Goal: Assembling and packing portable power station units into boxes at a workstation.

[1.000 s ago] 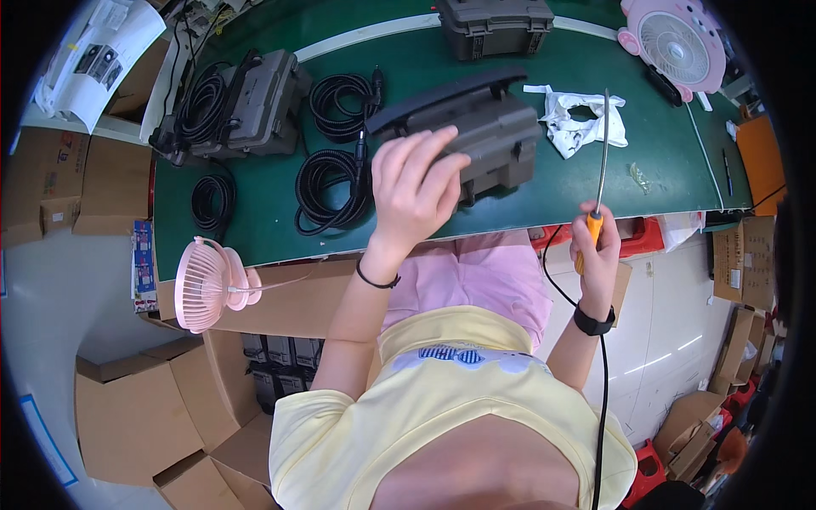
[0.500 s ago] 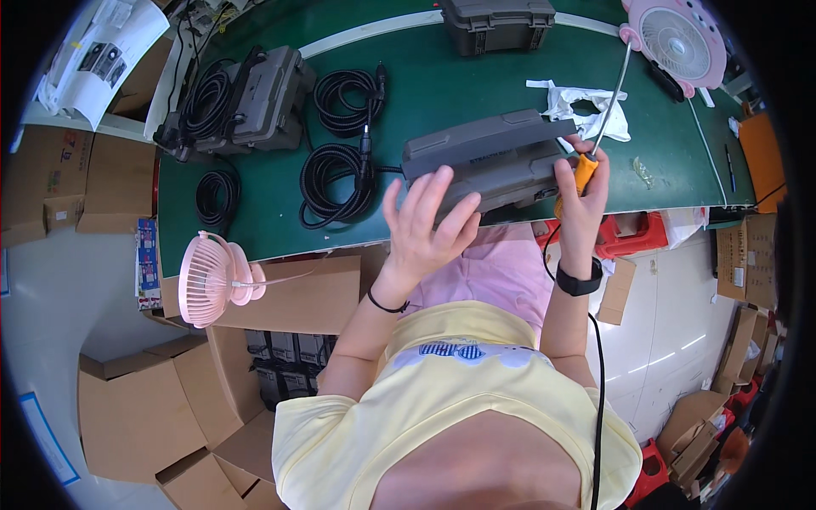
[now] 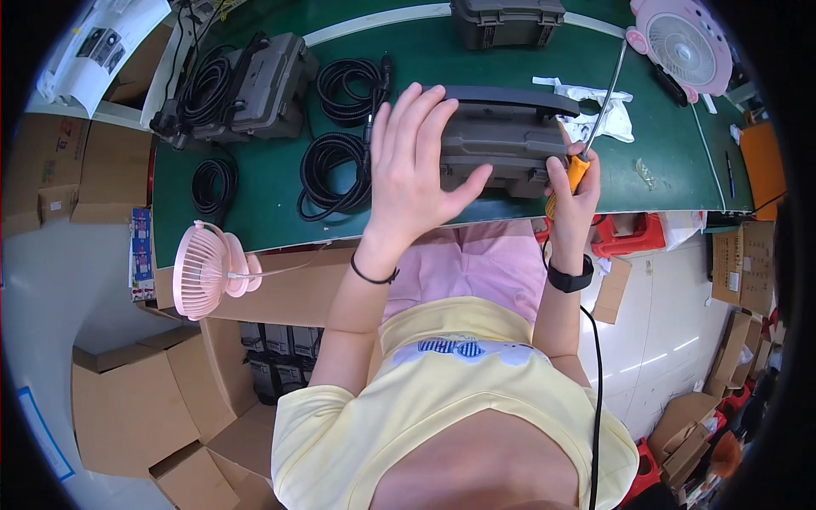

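Note:
A dark grey hard plastic case [image 3: 501, 140] is at the table's front edge, its long bar-like part [image 3: 510, 99] on the far side. Flat against the left end of the case is my left hand [image 3: 412, 170], fingers stretched and thumb apart. My right hand [image 3: 578, 189] is closed around the yellow-orange handle of a screwdriver [image 3: 579, 172], its long metal shaft pointing up and away. Fingers of that hand also touch the right end of the case. The case's underside is hidden.
Coiled black corrugated cables [image 3: 333, 174] lie left of the case. Another grey case [image 3: 246, 93] with a coil stands farther left, and one more [image 3: 506, 24] at the back. A white cloth-like piece [image 3: 616, 115], pink fans [image 3: 204, 272] and open cardboard boxes [image 3: 127, 408] surround the work.
The case has tilted, so more of its ribbed side shows. My left hand has moved up and away from me, from its near edge to its left end. The right hand keeps the screwdriver.

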The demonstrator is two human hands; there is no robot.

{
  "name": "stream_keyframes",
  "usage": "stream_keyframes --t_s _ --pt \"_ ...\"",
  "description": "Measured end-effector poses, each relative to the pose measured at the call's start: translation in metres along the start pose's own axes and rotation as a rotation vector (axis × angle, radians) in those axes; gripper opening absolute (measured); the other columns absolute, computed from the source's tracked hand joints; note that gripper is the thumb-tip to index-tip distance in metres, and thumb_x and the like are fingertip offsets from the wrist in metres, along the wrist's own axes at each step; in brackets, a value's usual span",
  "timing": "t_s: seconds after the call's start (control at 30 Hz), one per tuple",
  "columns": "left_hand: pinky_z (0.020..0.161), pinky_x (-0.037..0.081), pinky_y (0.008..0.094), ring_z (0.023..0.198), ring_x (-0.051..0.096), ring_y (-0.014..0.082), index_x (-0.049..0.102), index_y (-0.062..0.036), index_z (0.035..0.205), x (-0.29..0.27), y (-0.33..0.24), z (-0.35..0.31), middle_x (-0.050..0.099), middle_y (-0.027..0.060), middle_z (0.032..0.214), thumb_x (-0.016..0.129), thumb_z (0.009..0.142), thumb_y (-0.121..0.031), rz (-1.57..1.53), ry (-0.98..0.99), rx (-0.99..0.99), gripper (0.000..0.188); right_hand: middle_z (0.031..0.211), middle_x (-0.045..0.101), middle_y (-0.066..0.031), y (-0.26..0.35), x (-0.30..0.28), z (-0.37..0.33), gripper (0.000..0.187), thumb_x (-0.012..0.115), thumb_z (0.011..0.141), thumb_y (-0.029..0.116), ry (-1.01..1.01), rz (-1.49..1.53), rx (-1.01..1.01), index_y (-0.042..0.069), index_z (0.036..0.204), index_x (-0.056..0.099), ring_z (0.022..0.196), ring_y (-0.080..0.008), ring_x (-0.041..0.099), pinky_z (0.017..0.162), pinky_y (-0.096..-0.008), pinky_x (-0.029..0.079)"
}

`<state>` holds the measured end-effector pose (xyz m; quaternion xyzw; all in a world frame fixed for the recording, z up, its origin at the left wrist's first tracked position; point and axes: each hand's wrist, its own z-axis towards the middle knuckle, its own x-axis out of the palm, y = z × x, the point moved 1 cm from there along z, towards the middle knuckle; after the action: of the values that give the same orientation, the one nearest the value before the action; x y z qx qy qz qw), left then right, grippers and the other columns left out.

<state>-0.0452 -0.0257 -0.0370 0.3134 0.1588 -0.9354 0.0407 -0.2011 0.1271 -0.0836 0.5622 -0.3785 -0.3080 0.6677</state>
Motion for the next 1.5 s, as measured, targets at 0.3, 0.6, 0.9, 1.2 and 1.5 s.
stream_keyframes --t_s 0.3,0.6,0.9,1.2,1.5 --pt "0.108 0.042 0.0510 0.128 0.052 0.0392 0.058 -0.0022 0.132 0.013 0.018 0.014 0.058 0.0180 0.131 0.079 0.078 -0.032 -0.045 0.052 -0.016 0.066 0.142 0.058 -0.0153 -0.002 -0.007 0.000 0.036 0.074 0.085 0.004 0.040 -0.007 -0.062 0.012 0.109 0.047 0.080 -0.0030 0.044 0.069 -0.0167 0.045" --pt "0.112 0.038 0.0480 0.129 0.054 0.0365 0.055 -0.0026 0.137 0.014 0.025 0.001 0.061 0.0183 0.131 0.072 0.086 -0.030 -0.360 0.014 -0.118 0.060 0.144 0.055 -0.0153 -0.013 -0.012 -0.007 0.035 0.071 0.086 0.000 0.031 0.046 -0.073 0.012 0.108 0.046 0.080 -0.0031 0.043 0.068 -0.0164 0.045" --pt "0.091 0.047 0.0402 0.101 0.057 0.0295 0.062 -0.0059 0.121 -0.004 0.056 -0.048 0.062 0.0098 0.103 0.078 0.081 -0.015 0.217 -0.024 -0.512 0.044 0.118 0.056 -0.0041 -0.027 -0.019 -0.004 0.029 0.065 0.095 0.005 -0.035 0.080 -0.017 0.009 0.120 0.052 0.077 -0.0036 0.051 0.061 -0.0179 0.044" --pt "0.081 0.054 0.0398 0.100 0.062 0.0285 0.066 -0.0087 0.116 -0.016 0.045 -0.075 0.059 0.0070 0.112 0.084 0.074 -0.013 0.321 -0.099 -0.490 0.046 0.128 0.058 -0.0089 -0.026 -0.023 -0.006 0.031 0.069 0.094 0.006 -0.044 0.010 -0.018 0.009 0.119 0.050 0.082 -0.0040 0.054 0.063 -0.0175 0.044" --pt "0.087 0.055 0.0279 0.101 0.064 0.0170 0.068 0.0042 0.115 -0.067 0.041 -0.085 0.061 0.0113 0.120 0.081 0.083 -0.001 -0.300 -0.481 -0.787 0.035 0.121 0.064 -0.0121 0.008 -0.006 -0.017 0.026 0.063 0.098 0.007 -0.139 -0.038 -0.168 0.006 0.119 0.048 0.074 -0.0040 0.052 0.062 -0.0168 0.044"
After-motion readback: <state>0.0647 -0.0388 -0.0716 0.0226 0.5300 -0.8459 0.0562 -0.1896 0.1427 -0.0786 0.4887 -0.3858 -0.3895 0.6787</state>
